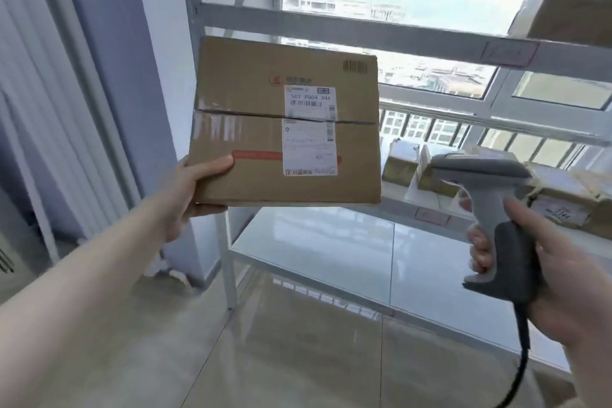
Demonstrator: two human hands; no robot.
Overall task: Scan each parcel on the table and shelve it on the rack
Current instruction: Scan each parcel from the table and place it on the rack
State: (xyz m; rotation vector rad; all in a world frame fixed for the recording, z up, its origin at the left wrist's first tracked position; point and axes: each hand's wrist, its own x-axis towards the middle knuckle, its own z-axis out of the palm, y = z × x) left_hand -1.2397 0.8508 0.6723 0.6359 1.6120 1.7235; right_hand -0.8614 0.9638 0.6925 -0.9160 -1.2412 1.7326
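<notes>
While the left hand (195, 185) grips the parcel (284, 122) and the right hand (536, 275) clasps the scanner (490, 205), aim squarely at the label (309, 131).

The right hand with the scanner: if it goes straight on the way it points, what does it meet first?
Probably the small parcels on the rack's middle shelf, just beyond the scanner in the right hand; depth is unclear. The cardboard box lies left of that line.
</notes>
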